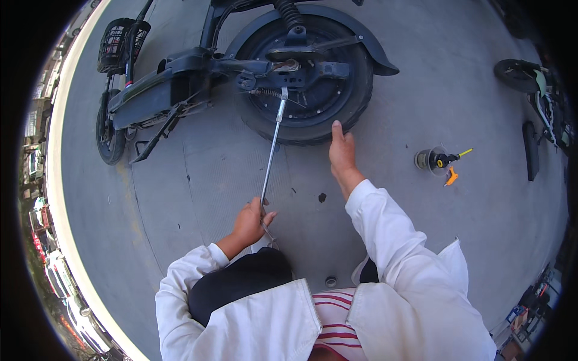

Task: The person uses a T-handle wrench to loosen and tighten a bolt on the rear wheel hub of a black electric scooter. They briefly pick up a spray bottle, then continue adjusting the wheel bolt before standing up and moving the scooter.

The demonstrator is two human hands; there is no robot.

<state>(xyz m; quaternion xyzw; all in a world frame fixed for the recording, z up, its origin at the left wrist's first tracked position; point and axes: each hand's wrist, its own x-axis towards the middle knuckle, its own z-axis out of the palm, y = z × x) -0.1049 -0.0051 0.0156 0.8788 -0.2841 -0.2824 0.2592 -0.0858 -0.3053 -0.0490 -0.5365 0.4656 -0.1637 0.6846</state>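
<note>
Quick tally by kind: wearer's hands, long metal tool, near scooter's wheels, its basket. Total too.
Hands: 2 (left hand, right hand)
Long metal tool: 1
Wheels: 2 (rear wheel, front wheel)
Basket: 1
Total: 6

Floor (223, 168): evenly lit by daylight.
Left strip (54, 162): brightly lit, bent by the lens.
Wheel (319, 102): sharply rendered.

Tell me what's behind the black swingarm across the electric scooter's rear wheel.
The rear tyre and dark hub show around the swingarm. The hub's middle is covered by it, so what lies there cannot be seen.
</note>
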